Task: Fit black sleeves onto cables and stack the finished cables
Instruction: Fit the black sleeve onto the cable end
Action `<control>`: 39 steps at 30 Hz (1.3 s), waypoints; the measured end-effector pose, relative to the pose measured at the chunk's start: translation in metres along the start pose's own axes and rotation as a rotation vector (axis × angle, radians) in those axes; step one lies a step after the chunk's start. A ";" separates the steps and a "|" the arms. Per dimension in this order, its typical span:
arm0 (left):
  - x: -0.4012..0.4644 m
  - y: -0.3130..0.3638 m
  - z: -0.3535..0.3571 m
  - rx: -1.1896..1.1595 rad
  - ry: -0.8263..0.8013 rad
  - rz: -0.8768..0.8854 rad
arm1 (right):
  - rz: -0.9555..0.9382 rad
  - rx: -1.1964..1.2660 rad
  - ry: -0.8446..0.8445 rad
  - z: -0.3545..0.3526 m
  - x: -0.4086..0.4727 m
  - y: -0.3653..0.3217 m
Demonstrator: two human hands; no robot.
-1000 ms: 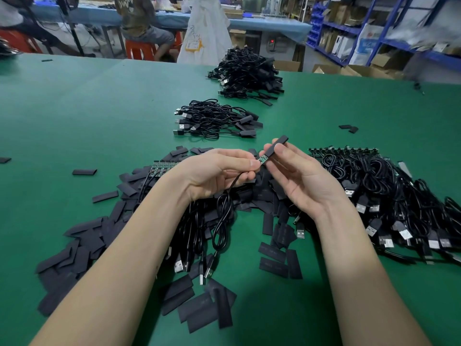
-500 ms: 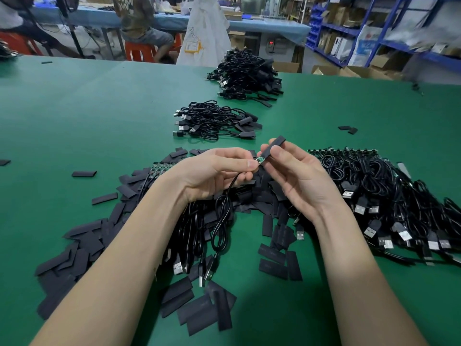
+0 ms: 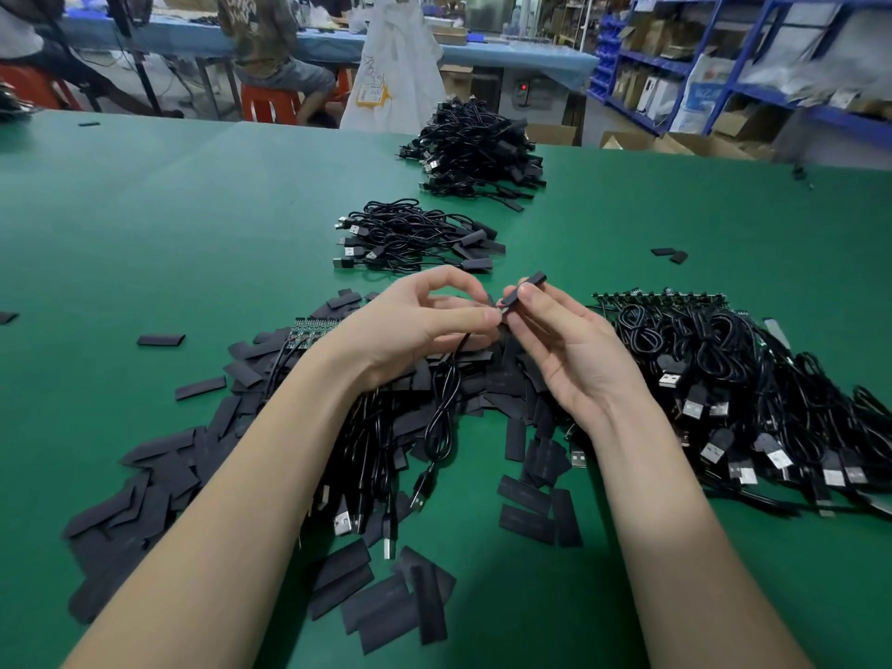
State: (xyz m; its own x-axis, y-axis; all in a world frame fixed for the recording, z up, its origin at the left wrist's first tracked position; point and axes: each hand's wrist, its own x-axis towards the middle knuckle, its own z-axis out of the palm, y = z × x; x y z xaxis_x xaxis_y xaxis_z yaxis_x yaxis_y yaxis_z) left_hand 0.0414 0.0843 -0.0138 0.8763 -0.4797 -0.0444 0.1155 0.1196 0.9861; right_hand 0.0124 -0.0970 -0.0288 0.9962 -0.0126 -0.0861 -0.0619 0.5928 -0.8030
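My left hand [image 3: 415, 325] pinches the end of a black cable [image 3: 441, 417], whose loop and USB plug hang down toward the table. My right hand [image 3: 560, 345] pinches a black sleeve [image 3: 523, 289] that now covers almost all of the cable's small circuit board. Loose flat black sleeves [image 3: 159, 480] lie spread under and left of my arms. Unsleeved cables with boards and USB plugs [image 3: 753, 393] are heaped on the right. Two stacks of finished cables sit beyond my hands, a near stack [image 3: 410, 239] and a far stack [image 3: 475, 147].
The green table [image 3: 145, 224] stretches far to the left. Stray sleeves [image 3: 671, 254] lie at the right and another stray sleeve [image 3: 160, 339] at the left. People sit at a blue table behind; blue shelves with boxes [image 3: 724, 79] stand at the back right.
The sleeve has slid further down over the circuit board toward my left fingers. Both hands stay in about the same place.
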 end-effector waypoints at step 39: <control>0.005 -0.010 0.002 0.328 0.184 0.282 | -0.138 -0.095 0.072 0.014 0.000 0.012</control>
State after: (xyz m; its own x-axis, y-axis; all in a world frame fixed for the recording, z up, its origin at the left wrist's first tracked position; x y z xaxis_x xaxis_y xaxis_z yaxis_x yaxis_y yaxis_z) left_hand 0.0440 0.0790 -0.0237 0.9241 -0.3020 0.2340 -0.2669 -0.0721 0.9610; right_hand 0.0121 -0.0788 -0.0307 0.9889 -0.1482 -0.0110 0.0657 0.5026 -0.8620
